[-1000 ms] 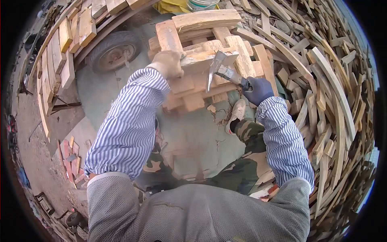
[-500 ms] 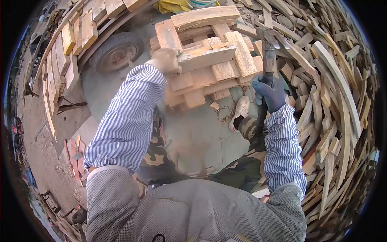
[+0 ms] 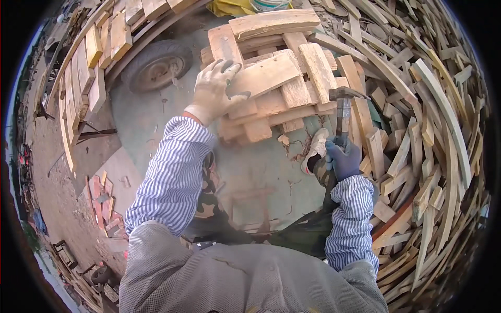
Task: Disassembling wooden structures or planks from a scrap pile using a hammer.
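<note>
A light wooden board [image 3: 265, 76] lies flat on top of a crisscross stack of wood blocks [image 3: 257, 130]. My left hand [image 3: 214, 89], in a pale glove, is at the board's left end with its fingers spread, the thumb by the board's near corner. Its fingertips reach a short upright-lying block [image 3: 225, 44] at the stack's left side. My right hand [image 3: 344, 159], in a dark blue glove, is closed round the handle of a claw hammer [image 3: 343, 110]. The hammer stands upright to the right of the stack, its dark head at the top.
A big heap of loose wood strips [image 3: 438, 120] fills the right side. At the far left, wood pieces [image 3: 78, 78] lie along a curved frame above a wheel [image 3: 156, 67]. A yellow bag [image 3: 229, 7] and a pail [image 3: 270, 4] stand beyond the stack.
The board has gone from tilted on edge to flat on the stack. My left hand has opened off its grip on it. The hammer has come down and nearer.
</note>
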Action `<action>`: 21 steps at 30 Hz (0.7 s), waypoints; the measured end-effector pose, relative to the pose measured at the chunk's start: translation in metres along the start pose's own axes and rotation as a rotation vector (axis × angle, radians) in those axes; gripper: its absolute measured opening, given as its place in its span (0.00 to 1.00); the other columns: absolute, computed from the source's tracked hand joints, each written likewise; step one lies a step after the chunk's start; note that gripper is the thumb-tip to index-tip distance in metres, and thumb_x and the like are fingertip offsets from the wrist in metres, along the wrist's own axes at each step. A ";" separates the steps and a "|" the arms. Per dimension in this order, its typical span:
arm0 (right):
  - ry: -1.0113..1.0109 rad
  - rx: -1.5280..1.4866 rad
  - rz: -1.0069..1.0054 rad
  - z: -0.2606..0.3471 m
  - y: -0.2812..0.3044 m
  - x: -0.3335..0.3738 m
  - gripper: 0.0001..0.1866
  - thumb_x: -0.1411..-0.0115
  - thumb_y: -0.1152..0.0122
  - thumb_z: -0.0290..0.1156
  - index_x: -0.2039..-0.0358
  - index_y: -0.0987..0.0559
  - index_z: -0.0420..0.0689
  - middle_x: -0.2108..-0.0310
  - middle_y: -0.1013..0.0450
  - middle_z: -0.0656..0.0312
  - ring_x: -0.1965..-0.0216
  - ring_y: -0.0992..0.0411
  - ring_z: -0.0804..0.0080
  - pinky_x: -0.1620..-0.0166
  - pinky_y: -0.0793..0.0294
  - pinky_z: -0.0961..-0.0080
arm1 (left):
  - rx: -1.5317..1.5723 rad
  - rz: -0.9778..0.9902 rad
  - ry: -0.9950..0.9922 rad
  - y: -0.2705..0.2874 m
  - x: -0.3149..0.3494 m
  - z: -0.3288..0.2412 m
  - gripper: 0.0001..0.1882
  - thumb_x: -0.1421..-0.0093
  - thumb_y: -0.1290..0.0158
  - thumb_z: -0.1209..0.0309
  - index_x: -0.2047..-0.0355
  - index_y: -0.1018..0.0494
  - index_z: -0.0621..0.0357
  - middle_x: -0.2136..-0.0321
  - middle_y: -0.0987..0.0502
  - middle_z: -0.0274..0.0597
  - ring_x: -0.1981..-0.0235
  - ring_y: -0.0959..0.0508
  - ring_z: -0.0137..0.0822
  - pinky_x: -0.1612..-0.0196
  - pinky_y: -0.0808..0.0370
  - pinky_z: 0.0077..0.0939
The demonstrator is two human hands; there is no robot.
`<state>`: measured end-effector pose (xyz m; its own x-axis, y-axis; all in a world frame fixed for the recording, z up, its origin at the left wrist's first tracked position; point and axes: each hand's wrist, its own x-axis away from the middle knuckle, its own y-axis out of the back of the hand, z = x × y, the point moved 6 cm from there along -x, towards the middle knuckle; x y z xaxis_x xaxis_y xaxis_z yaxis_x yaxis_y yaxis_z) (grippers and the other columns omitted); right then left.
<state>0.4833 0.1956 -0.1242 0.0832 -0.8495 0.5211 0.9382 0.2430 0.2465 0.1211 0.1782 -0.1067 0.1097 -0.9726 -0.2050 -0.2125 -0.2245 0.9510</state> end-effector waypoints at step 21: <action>0.682 0.560 -0.177 0.137 -0.097 -0.079 0.17 0.37 0.40 0.41 0.62 0.22 0.38 0.76 0.23 0.51 0.72 0.22 0.57 0.64 0.26 0.69 | 0.262 0.058 -0.227 -0.052 -0.014 -0.023 0.26 0.44 0.44 0.66 0.43 0.26 0.46 0.36 0.33 0.40 0.33 0.38 0.41 0.30 0.44 0.42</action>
<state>0.3401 0.3029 -0.0770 0.3018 -0.9461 -0.1172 0.6696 0.1229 0.7325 0.1528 0.2045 -0.1479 -0.1225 -0.9662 -0.2269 -0.4575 -0.1479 0.8768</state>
